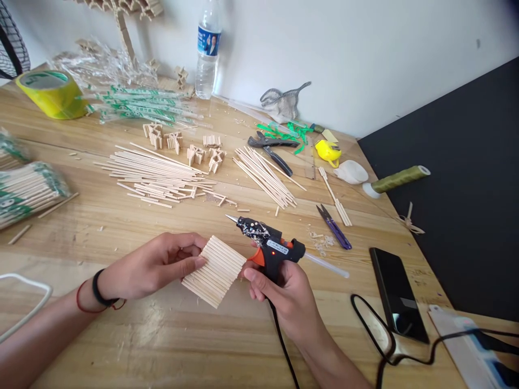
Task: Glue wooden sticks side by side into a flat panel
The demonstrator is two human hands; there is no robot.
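My left hand [162,265] pinches a small flat panel of wooden sticks [214,272] laid side by side, thumb on top at its left edge. Wrapped round the handle of a black and orange hot glue gun [271,248] is my right hand [287,292]. The gun's metal nozzle points up and left, past the panel's upper edge, and a clear glue stick [328,266] sticks out of its back end. A red light glows on its side. The panel's right corner is close to the orange trigger; whether they touch I cannot tell.
Loose sticks [154,170], a second stick pile [265,175], small stick pieces [195,155], cutters [273,148] and purple scissors [333,227] lie beyond my hands. A water bottle [208,59] stands by the wall. At right are a phone [397,292], black cable [389,354] and power strip [466,346].
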